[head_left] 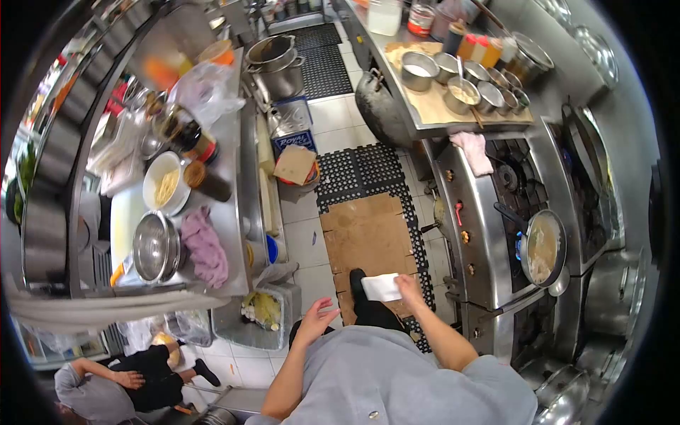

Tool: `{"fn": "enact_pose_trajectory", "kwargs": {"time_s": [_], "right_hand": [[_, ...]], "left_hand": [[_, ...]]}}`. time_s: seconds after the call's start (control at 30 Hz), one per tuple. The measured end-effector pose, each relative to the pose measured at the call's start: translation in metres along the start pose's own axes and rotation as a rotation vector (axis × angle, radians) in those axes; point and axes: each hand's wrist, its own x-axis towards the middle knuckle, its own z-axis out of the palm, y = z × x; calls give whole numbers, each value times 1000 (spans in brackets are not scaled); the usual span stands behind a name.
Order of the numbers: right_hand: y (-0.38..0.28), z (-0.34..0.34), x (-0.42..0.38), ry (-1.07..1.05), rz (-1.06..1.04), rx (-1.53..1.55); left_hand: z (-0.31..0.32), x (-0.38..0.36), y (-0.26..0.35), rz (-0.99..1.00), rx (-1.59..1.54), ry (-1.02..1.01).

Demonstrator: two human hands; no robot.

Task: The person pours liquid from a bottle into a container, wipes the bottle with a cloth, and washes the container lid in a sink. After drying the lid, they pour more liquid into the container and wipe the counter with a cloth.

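Note:
My right hand (408, 290) is closed on the edge of a folded white sheet (382, 287), which looks like a paper towel, held out in front of my body over the floor. My left hand (316, 320) holds nothing; its fingers are bent a little and apart, near a grey waste bin (219, 319) with scraps in it. To my right a frying pan (544, 249) sits on a lit gas burner, with pale food and liquid inside. Its black handle (510, 217) points away to the upper left.
The stove (473, 219) runs along my right, with a pink cloth (473, 153) on its edge. Metal pots (419, 71) stand on the counter beyond. On the left counter are metal bowls (154, 248), a purple towel (204, 246) and a noodle bowl (164, 185). Another person (127, 379) is at lower left. Cardboard (368, 230) covers the floor mat.

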Motion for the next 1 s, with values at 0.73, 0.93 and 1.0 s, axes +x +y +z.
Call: {"fn": "enact_pose_trajectory", "kwargs": {"time_s": [0.73,0.93,1.0], "right_hand": [[-186,108,146,-443,145,119],[-217,97,272,-362,266,89],[-204,104,322,-320,283,41]], "left_hand": [[-38,177,147,-68,44,122],[-86,239,202,-49,227,330],[-98,245,207,-48,223,373]]}}
